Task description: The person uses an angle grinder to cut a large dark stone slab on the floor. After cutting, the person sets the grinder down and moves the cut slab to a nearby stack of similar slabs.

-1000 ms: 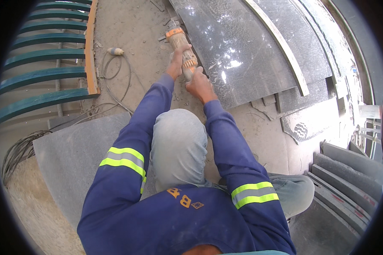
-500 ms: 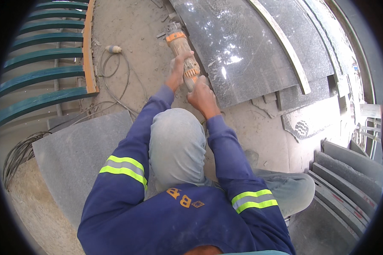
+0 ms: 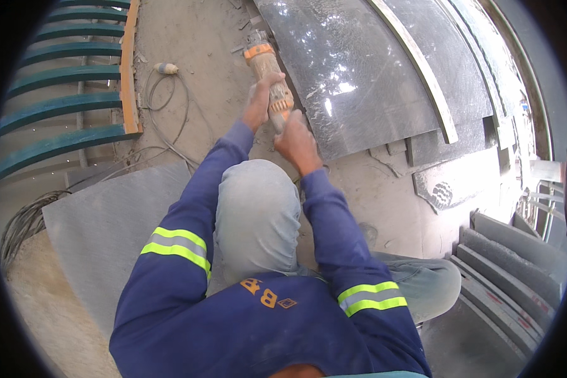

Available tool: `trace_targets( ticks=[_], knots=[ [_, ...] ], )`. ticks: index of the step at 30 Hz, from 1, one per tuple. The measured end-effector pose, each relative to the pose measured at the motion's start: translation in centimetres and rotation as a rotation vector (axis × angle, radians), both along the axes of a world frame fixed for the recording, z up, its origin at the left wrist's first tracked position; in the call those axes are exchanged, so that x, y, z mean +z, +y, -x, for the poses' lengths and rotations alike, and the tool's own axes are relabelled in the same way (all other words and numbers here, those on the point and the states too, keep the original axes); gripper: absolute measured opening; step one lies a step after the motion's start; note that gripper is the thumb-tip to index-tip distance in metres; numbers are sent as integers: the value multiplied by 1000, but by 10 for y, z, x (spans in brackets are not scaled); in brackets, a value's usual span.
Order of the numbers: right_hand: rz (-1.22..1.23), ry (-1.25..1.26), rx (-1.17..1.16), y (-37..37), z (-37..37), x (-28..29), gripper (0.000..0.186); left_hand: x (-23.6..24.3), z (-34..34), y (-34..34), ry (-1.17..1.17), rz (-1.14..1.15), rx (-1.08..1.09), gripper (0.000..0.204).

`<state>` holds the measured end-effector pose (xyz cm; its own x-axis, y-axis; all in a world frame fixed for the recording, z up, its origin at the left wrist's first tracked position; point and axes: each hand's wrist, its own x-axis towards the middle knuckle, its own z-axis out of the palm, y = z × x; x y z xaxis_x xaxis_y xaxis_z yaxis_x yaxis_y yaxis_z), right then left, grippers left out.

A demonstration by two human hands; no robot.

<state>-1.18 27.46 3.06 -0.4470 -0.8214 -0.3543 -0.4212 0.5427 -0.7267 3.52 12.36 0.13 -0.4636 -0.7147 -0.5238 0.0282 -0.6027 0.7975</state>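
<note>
A dusty angle grinder [image 3: 266,68] with orange bands points away from me, its head beside the left edge of a dark grey stone slab [image 3: 365,88]. My left hand [image 3: 259,99] is closed around the middle of its body. Behind it, my right hand [image 3: 297,141] grips the rear end, fingers wrapped around. The disc cannot be made out from here. Both arms are stretched forward on either side of my raised knee.
Left lie a cable with a pale plug [image 3: 166,68], a teal slatted rack with an orange rail [image 3: 128,75] and a flat grey slab [image 3: 110,233]. More slabs [image 3: 507,268] lean at the lower right. A stone strip [image 3: 416,60] rests across the large slab. Stone chips litter the dusty floor.
The whole view has shifted slightly, so the surroundings sit a little further left. Both hands keep their hold on the grinder, which stays beside the slab's edge.
</note>
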Motion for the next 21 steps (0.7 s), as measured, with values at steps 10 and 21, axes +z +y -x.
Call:
trace_targets(
  ticks=[10, 21],
  knots=[
    [41, 19, 7, -5, 6, -9, 44, 3, 7, -1, -12, 40, -11, 39],
    [8, -27, -5, 13, -3, -12, 52, 2, -2, 16, 17, -32, -13, 35]
  ],
)
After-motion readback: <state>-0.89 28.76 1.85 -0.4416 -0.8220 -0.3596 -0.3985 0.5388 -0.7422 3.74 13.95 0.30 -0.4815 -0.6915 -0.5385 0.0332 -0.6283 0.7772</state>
